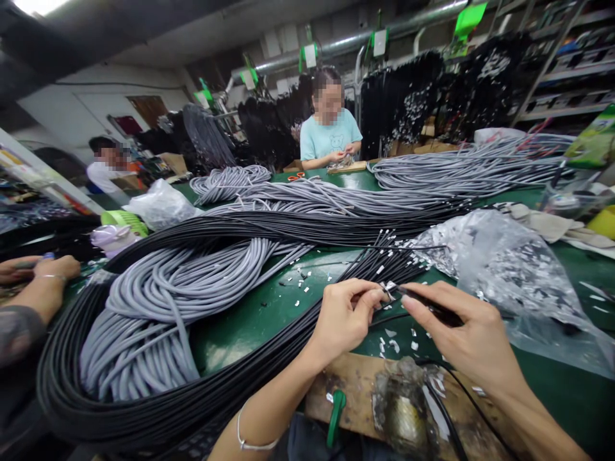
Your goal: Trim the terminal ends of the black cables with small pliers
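Pinching a small, pale, thin-looking piece (388,292) in the left grip (346,315), right of frame centre, with a slim, dark, hard-looking tool (438,308) clasped in the right grip (468,326) just beside. Probably light, bendable, easy to drop; best taken by its edges. Expect springiness from the thin, black, plastic-looking cables (264,358) at lower centre; best gathered as a bundle.

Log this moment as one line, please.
left hand: pinching small whitish piece | right hand: holding dark tool | nearby: black cables, plastic bag
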The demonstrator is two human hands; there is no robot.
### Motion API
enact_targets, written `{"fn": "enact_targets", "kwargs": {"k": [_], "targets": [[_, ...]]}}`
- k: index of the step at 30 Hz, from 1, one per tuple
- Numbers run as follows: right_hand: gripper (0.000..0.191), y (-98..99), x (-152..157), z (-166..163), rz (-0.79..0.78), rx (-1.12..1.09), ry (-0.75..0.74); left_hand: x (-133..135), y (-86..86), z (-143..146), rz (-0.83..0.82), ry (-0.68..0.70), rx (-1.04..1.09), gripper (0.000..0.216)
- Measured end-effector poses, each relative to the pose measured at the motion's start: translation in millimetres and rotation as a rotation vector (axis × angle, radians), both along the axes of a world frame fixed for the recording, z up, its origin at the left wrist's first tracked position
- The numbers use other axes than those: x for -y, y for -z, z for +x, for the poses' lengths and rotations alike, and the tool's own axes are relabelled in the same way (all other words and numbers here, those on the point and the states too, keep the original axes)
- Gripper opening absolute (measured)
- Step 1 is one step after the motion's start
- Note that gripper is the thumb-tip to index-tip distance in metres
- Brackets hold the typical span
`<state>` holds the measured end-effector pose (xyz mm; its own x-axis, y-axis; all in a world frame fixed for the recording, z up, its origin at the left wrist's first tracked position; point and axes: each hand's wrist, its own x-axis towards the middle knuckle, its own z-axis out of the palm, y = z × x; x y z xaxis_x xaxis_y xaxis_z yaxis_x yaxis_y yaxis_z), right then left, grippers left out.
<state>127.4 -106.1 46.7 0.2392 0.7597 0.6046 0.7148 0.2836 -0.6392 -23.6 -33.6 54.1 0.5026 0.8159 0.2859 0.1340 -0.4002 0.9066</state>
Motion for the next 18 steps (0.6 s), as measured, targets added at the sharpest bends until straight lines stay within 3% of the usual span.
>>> {"fn": "enact_targets", "kwargs": {"k": [4,7,10,15,18], "targets": [[0.022,2.2,0.8,6.3,-0.022,-0.039,-0.010,0.7,-0.4,0.5,0.171,-0.006,-0.074,0.012],[0.009,6.1,-0.1,4.2,-0.019,-0.071,-0.061,2.3,1.6,0.4,0.273,0.040,-0.113,0.008],[0.014,6.6,-1.6,0.9,-0.124,-0.167,-0.082,3.0,3.2,-0.5,0.377,0.089,-0.160,0.004],[0.029,3.7,-8.0,0.2,-0.442,-0.613,-0.199,2.4,3.3,-1.8,0.490,0.147,-0.232,0.012],[0.039,0.0,-12.2,2.8,-0.635,-0.930,-0.312,2.0,2.1,-1.7,0.450,0.194,-0.178,0.011]]}}
